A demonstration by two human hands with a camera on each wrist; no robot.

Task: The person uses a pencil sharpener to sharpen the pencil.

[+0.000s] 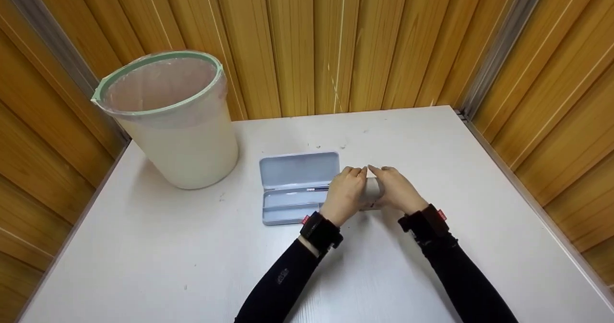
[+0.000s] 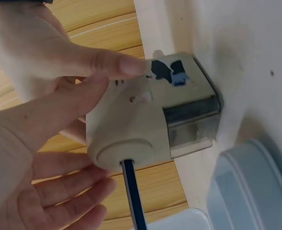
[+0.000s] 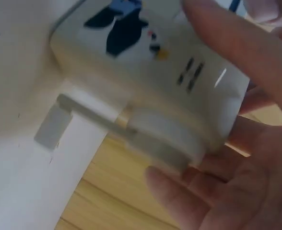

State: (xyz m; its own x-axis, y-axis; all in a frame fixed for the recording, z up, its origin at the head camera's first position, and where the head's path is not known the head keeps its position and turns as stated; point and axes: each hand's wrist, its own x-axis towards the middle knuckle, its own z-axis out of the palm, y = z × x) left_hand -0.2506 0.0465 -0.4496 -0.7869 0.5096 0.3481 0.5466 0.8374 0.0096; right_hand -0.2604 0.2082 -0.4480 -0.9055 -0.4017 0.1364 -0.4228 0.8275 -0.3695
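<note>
Your left hand (image 1: 346, 193) and right hand (image 1: 395, 188) both curl around the white pencil sharpener (image 2: 146, 120), which stands on the table (image 1: 431, 265) just right of the open pencil case (image 1: 295, 186), with a dark blue pencil (image 2: 134, 201) poking out of its round front. Keep your right hand clamped firmly on the body so it cannot slide. Feed the pencil straight in, not at an angle, since I judge a tilt would snap the lead.

White rectangular table (image 1: 192, 265) carried a cream plastic waste bin with green rim and clear liner (image 1: 172, 121) at far left, an open pale blue pencil case (image 1: 292, 188) mid-table, and a cream pencil sharpener (image 1: 370, 193) just right of it.
</note>
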